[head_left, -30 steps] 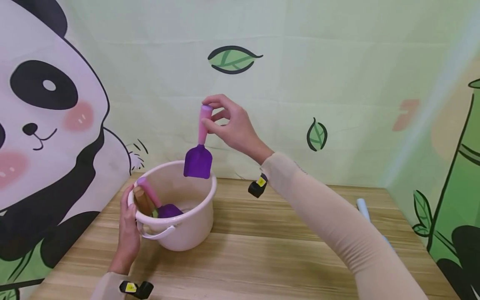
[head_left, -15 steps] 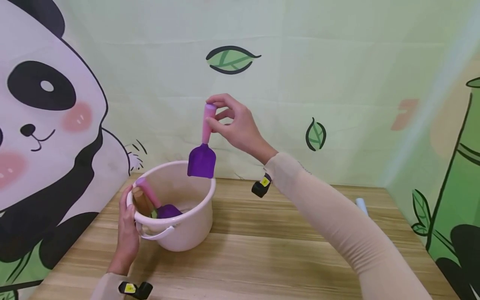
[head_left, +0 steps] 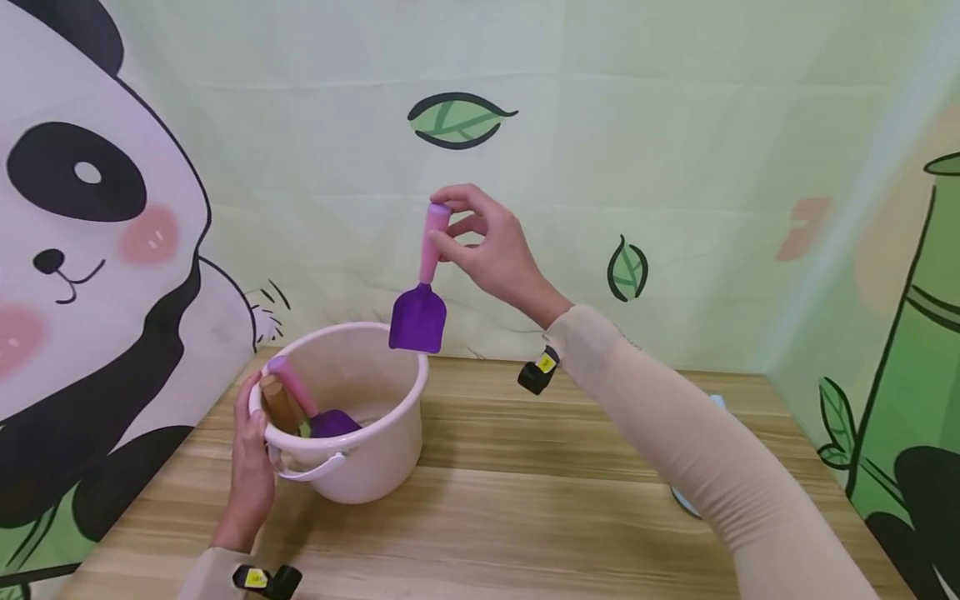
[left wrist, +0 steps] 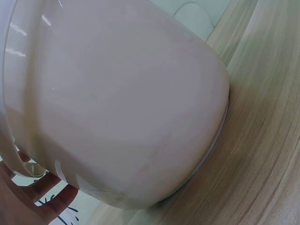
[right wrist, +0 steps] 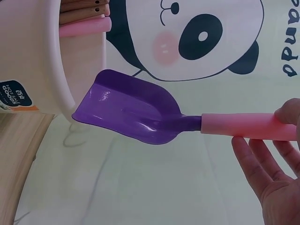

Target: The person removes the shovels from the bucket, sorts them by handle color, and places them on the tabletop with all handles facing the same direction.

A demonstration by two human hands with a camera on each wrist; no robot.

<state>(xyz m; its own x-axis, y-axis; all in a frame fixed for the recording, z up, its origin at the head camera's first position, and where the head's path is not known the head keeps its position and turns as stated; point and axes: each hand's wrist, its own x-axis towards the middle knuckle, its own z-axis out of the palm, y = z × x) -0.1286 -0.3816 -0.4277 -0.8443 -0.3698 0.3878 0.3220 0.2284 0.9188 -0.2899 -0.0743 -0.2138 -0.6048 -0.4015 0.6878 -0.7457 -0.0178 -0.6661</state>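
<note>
My right hand [head_left: 501, 250] pinches the pink handle of a purple toy shovel [head_left: 417, 319] near its top, blade hanging down. The blade is above the right rear rim of a white bucket [head_left: 375, 467]. In the right wrist view the shovel's purple blade [right wrist: 136, 110] shows its hollow face, with fingertips along the handle. My left hand [head_left: 251, 475] holds the bucket's left side at the rim. Seen from the left wrist, its fingers [left wrist: 58, 199] lie against the outer wall. Inside the bucket lean a second purple shovel [head_left: 335, 423] with a pink handle and some brown handles [head_left: 279, 407].
The bucket stands on a wood-grain table [head_left: 540, 517], its white bail [head_left: 318, 473] hanging at the front. A light blue object [head_left: 684, 503] lies at the right, mostly hidden behind the right sleeve. A printed panda backdrop [head_left: 525, 150] closes off the rear and sides.
My right hand has drifted to the right with the shovel, its blade shifting from over the bucket's opening to its right rear rim. The left hand still holds the bucket.
</note>
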